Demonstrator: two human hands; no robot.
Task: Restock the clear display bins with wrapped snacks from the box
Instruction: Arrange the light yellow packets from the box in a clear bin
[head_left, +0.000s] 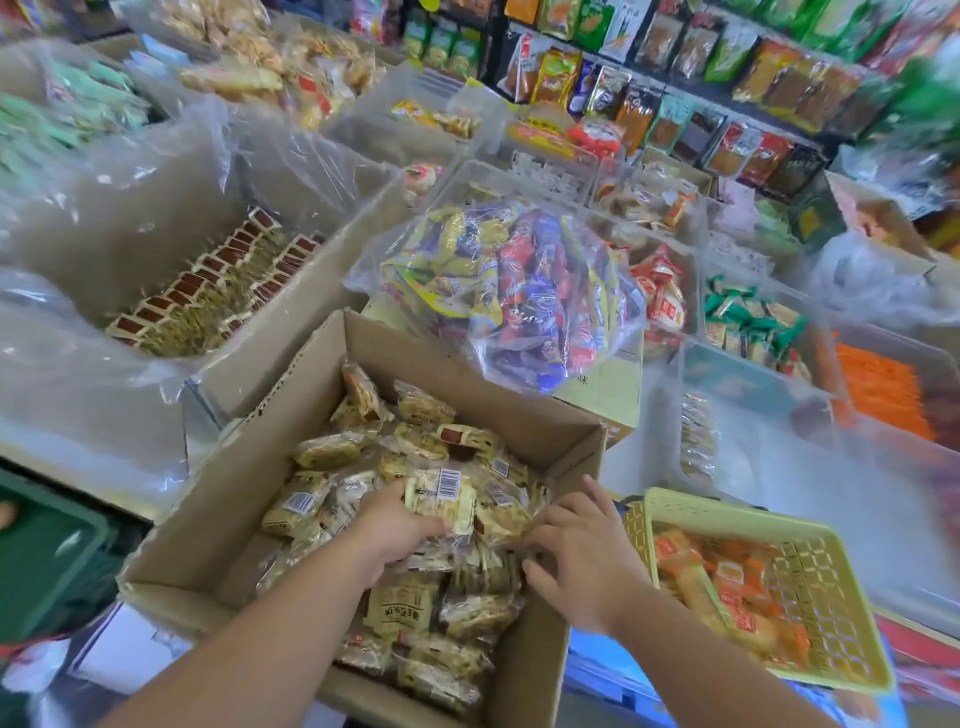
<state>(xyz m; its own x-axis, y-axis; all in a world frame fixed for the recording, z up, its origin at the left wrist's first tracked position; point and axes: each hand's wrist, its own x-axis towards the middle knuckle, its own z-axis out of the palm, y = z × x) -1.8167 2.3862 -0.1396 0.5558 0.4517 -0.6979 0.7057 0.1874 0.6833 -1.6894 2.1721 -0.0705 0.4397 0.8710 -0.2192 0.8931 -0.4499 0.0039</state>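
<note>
An open cardboard box (218, 519) in front of me is full of pale yellow wrapped snacks (415, 441). My left hand (395, 530) is down in the box, its fingers curled round a bunch of those snacks, one with a barcode facing up. My right hand (576, 556) is beside it at the box's right side, fingers curled into the pile and touching wrappers. A clear display bin (171, 228) at the left, lined with plastic, holds rows of the same kind of snacks with dark red ends (208, 291).
A clear bag of blue, red and yellow packets (514, 291) lies on a carton behind the box. A yellow plastic basket (831, 597) with orange packets sits at the right. More clear bins (753, 322) and hanging snack racks (675, 93) fill the back.
</note>
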